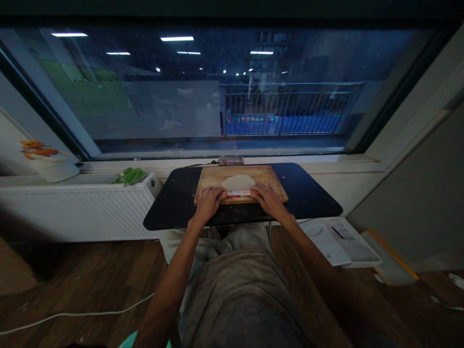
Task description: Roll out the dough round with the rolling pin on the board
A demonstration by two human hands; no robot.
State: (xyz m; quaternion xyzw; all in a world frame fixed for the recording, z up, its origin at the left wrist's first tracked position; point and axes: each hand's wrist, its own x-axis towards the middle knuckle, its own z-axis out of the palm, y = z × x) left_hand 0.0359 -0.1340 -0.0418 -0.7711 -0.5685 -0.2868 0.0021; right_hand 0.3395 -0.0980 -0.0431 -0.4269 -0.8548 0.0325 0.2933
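A pale, flattened round of dough [238, 182] lies on the wooden cutting board [207, 178]. Along its near edge runs a rolling pin [238, 193], its middle wrapped in a white and red label. My left hand [210, 199] is closed over the pin's left end, and my right hand [267, 197] grips the right end. Both hands rest above the near half of the board, and they hide the pin's ends.
The board sits on a small black table [311, 198] with light crumbs on it. A small box [231, 161] stands behind, by the window. To the left is a radiator [108, 212] with a green cloth [129, 176]. White packaging [337, 241] lies low at right.
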